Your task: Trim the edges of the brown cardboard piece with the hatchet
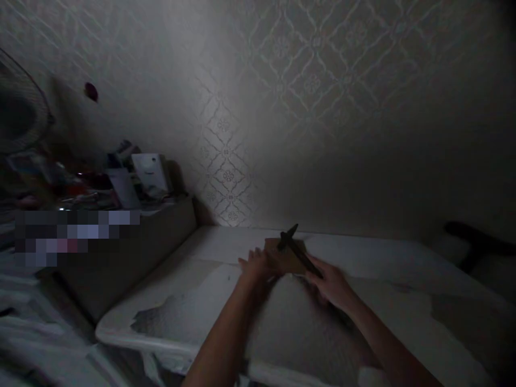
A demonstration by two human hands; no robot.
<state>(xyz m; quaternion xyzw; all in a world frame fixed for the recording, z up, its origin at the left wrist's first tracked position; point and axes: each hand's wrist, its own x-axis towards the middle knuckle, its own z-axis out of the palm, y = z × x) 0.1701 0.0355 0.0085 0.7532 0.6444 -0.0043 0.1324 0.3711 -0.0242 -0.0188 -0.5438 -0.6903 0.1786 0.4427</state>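
A hammer [300,251] with a dark head and handle is in my right hand [328,282], the fingers wrapped round the handle. Its head is over a small brown flat board [296,265]; dimness hides whether the two touch. My left hand [258,264] lies against the board's left edge, several fingers spread apart on that side. The part of this hand nearest the board is too dark to make out fully. Beneath both hands is a white table [209,277] with a worn, patchy top.
At the left, a cabinet [161,236] bears a white box [151,171] and blurred clutter. A round fan [20,107] stands at the far left edge. Patterned wallpaper [314,86] covers the wall behind the table. A dark T-shaped object [475,239] is at the right.
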